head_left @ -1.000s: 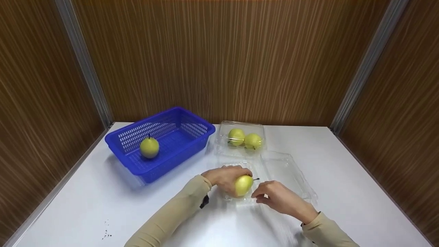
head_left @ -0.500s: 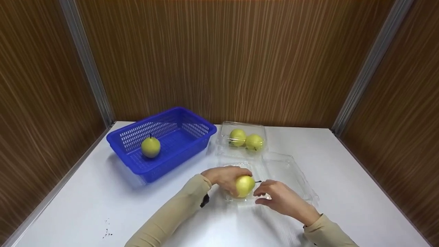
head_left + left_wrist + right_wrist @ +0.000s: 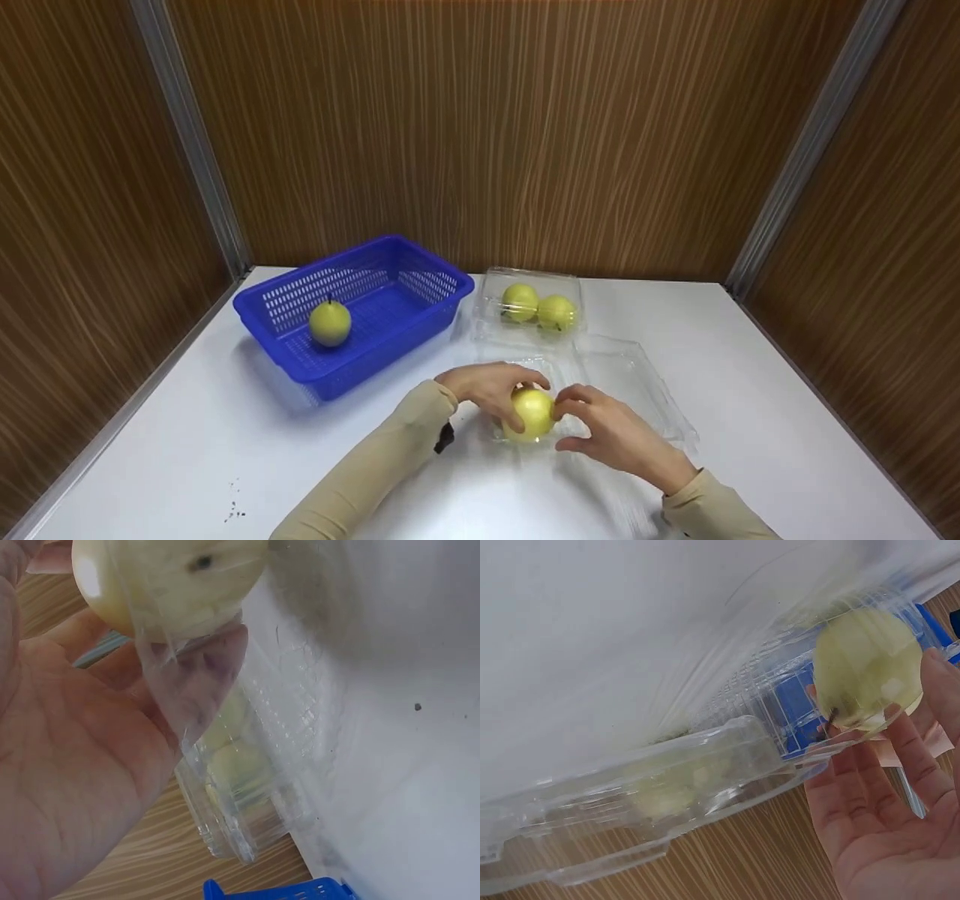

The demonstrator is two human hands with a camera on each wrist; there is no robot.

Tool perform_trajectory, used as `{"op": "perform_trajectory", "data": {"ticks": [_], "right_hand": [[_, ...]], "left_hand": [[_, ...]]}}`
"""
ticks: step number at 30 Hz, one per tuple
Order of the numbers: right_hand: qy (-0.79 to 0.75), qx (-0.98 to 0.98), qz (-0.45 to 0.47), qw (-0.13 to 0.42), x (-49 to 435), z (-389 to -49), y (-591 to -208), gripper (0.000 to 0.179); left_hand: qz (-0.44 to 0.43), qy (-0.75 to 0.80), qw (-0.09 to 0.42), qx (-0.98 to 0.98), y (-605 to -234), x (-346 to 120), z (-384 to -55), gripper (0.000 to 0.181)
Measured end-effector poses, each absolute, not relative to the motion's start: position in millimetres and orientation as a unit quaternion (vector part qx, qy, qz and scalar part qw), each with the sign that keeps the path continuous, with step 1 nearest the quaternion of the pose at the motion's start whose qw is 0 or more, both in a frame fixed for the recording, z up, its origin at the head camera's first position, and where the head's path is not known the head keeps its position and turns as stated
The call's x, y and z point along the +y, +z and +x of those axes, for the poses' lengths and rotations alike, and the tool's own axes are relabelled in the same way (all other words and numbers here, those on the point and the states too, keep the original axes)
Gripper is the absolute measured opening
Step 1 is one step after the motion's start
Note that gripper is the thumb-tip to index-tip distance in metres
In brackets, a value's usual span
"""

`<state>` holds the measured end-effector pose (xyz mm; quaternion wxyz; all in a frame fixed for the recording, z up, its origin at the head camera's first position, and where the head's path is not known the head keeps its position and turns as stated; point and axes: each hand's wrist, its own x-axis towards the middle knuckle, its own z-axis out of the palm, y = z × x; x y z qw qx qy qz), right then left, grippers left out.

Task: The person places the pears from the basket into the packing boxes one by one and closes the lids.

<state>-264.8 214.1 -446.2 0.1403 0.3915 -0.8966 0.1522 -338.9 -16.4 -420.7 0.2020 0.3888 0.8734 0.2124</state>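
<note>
A yellow-green pear (image 3: 533,415) sits in the base of an open clear plastic clamshell box (image 3: 553,369). My left hand (image 3: 489,387) curves over the pear from the left, its thumb against the near side and its fingers at the far side. At the pear's right side is my right hand (image 3: 611,431), with bent fingers at or very near the skin and the thumb spread away. In the left wrist view, the clear wall crosses in front of the pear (image 3: 172,585). The stem shows beside the right fingers (image 3: 900,742) in the right wrist view.
The box's clear lid (image 3: 626,382) lies folded out to the right. Behind stands another clear box (image 3: 491,292) with two pears (image 3: 556,313) inside. A blue basket (image 3: 420,322) at the left holds one pear (image 3: 330,323). Wood-patterned walls enclose the white table (image 3: 187,442).
The pear has turned, so its stem no longer points right in the head view. My left fingers have loosened and spread somewhat. My right fingers have lifted and spread toward the pear.
</note>
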Motion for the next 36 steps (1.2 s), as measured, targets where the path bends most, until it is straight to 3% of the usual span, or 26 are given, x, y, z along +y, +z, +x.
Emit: {"op": "perform_trajectory", "data": {"ticks": [21,36], "right_hand": [[0.136,-0.893,0.406,0.142,215,-263,-448,0.024],[0.141,-0.878,0.436,0.142,211,-264,-453,0.011]], "left_hand": [[0.315,0.228,0.126,0.913,-363,-63,-364,0.057],[0.21,0.21,0.079,0.952,-328,-135,-391,0.051]]}}
